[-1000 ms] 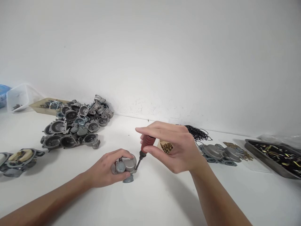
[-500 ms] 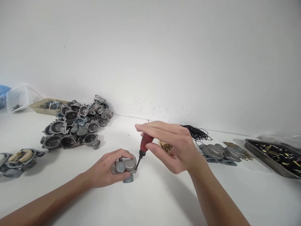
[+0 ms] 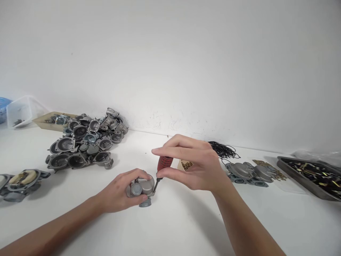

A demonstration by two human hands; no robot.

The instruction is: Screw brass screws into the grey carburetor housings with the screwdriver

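Observation:
On the white table, my left hand [image 3: 119, 192] is closed around a grey metal carburetor [image 3: 148, 186], thumb in front and fingers over the top. My right hand [image 3: 195, 163] grips the red handle of a screwdriver [image 3: 164, 164] between thumb and fingers. The screwdriver leans, its dark shaft running down to the right edge of the carburetor. Its tip meets a small screw spot there; the screw itself is too small to make out.
Left lies a heap of carburetor bowls [image 3: 77, 160], with a yellowish tray [image 3: 44, 122] and a clear bin [image 3: 29, 113] behind. Assembled carburetors [image 3: 242, 171], black rubber rings [image 3: 222, 149], brass parts [image 3: 185, 165] and a metal tray [image 3: 303, 183] are at right. Another carburetor body [image 3: 18, 192] sits far left.
The fingers of my right hand have shifted around the screwdriver handle, with the thumb now lower and further left. My left hand and the carburetor have stayed in place.

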